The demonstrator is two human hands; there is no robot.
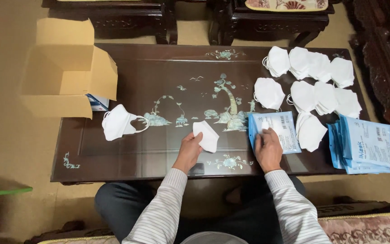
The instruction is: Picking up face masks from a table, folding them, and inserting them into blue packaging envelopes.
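Box [68,68] left, masks [314,77] right

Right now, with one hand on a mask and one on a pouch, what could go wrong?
1. The right hand presses on a stack of blue pouches; lifting one may drag the others.
2. The loose mask piles lie close together beside that hand, so a sleeve could scatter them.
3. The left hand pinches the folded white mask by one edge only; it might slip onto the table.
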